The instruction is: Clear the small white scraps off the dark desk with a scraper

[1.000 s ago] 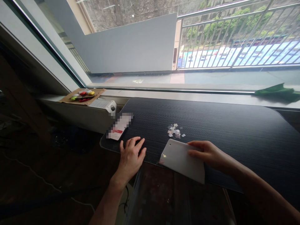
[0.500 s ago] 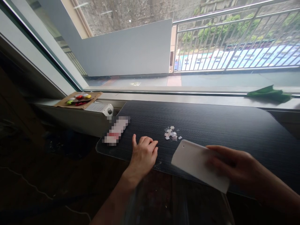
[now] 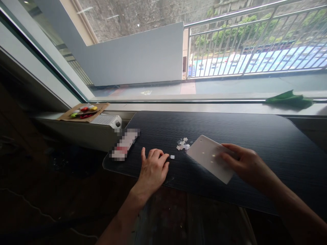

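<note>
My right hand [image 3: 238,160] grips a flat white plastic scraper [image 3: 213,158] by its right end, thumb on top. It is tilted over the dark table [image 3: 235,129], with a small hole near its upper corner. Its left corner comes close to a little heap of small white and clear square pieces [image 3: 182,145]; I cannot tell whether it touches them. My left hand [image 3: 154,166] is palm down near the table's front edge, little finger lifted and thumb apart from the index finger. Just right of its index fingertip is a single small white square piece [image 3: 172,157].
A phone-like object, blurred out [image 3: 125,144], lies at the table's left end. Beyond it are a white ridged device [image 3: 106,119] and brown cardboard [image 3: 63,116] bearing colourful items. Green cloth or plastic [image 3: 290,99] rests on the sill by the window.
My right hand has raised the scraper and brought it closer to the heap. A small square piece now shows beside my left index fingertip. The whole view has shifted slightly.
</note>
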Demonstrator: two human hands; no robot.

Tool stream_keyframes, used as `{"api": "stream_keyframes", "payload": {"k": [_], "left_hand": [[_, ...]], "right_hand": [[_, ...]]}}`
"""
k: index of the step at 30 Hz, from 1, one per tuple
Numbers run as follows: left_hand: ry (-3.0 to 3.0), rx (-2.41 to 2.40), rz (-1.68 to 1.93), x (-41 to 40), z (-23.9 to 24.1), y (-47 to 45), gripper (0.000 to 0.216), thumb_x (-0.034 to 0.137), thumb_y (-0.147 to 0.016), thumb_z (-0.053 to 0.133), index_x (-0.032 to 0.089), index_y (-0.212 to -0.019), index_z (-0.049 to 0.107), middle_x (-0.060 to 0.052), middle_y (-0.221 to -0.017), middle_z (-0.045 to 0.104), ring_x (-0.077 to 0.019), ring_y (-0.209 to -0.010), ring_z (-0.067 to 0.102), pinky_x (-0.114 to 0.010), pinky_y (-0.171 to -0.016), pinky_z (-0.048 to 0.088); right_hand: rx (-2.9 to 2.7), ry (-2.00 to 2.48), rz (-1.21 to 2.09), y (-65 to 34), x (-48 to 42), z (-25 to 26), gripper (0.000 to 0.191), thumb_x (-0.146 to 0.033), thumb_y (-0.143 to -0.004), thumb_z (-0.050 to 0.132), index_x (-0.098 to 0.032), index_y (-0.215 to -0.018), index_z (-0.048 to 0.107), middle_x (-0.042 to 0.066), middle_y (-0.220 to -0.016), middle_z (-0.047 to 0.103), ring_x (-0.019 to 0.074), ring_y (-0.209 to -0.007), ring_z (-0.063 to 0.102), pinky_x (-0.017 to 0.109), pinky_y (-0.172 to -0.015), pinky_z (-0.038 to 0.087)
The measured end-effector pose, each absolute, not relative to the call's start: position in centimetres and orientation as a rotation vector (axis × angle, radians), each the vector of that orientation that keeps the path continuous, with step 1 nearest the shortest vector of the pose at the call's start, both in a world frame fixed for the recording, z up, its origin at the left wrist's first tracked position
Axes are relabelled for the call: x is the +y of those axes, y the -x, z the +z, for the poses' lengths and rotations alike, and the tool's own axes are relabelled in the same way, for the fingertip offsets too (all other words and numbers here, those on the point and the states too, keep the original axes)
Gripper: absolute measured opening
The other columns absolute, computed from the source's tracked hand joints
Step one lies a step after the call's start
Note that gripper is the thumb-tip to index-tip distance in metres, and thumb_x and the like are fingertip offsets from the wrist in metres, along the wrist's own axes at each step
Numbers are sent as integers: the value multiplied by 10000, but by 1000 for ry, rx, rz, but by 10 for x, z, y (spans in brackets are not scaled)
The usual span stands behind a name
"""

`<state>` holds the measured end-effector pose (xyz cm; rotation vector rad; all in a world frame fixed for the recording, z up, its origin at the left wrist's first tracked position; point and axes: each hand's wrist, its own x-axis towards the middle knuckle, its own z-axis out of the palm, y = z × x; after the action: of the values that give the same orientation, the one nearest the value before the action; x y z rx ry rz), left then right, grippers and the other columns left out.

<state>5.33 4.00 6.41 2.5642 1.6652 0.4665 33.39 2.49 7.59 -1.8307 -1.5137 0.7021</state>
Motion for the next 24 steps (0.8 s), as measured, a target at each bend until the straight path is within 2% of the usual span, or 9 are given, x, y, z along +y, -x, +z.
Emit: {"api": "stream_keyframes", "payload": {"k": [6,10,24], "left_hand": [[-2506,1649,467,31,65,-50,259,142,-876,545,236,-1075,680,-57,-1019,655,-257,-1067,579,-705,-1120,186],[-2494,1641,455,24,65,-50,262,140,-878,538,215,-1086,677,-64,-1036,657,-262,-1067,586,-718,-1120,182],[-2565,1566,373,35,66,-64,299,177,-904,529,210,-1176,650,-87,-1088,634,-267,-1121,546,-693,-1134,172]], "right_hand": [[-1571,1771,754,-313,29,83,356,-391,-785,551,-223,-1031,747,34,-814,772,231,-719,702,309,-631,539],[-1605,1728,808,-301,37,82,392,-388,-776,550,-199,-1067,734,34,-811,768,218,-704,704,294,-613,538],[-1713,1827,699,-301,42,96,325,-338,-756,540,-222,-946,776,25,-711,738,201,-613,654,282,-549,483]]}}
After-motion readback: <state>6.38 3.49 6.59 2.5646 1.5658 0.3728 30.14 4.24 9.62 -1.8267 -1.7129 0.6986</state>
